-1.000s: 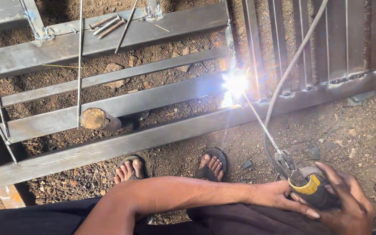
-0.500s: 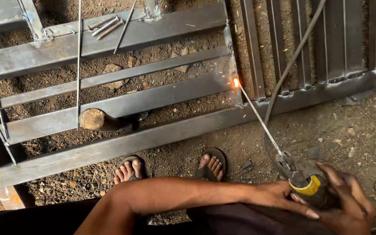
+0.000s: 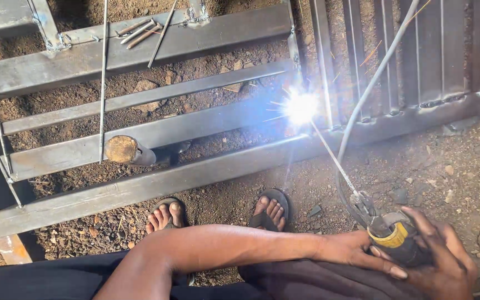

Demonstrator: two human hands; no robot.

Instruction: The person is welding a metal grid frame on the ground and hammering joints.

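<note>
Both hands on the electrode holder, arc lit up at the gate frame

Right hand (image 3: 443, 261) is wrapped around the electrode holder (image 3: 395, 239), left hand (image 3: 356, 253) cups it from the side. The welding rod (image 3: 334, 158) runs up to a bright arc (image 3: 300, 106) on the steel frame (image 3: 206, 119) lying on the dirt, sandalled feet (image 3: 270, 208) just below it.

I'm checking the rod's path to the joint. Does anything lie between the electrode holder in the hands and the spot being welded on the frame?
Nothing visible does. The rod runs bare from the holder, gripped by both the right hand and left hand, to the arc on the frame. The cable passes beside it.
</note>
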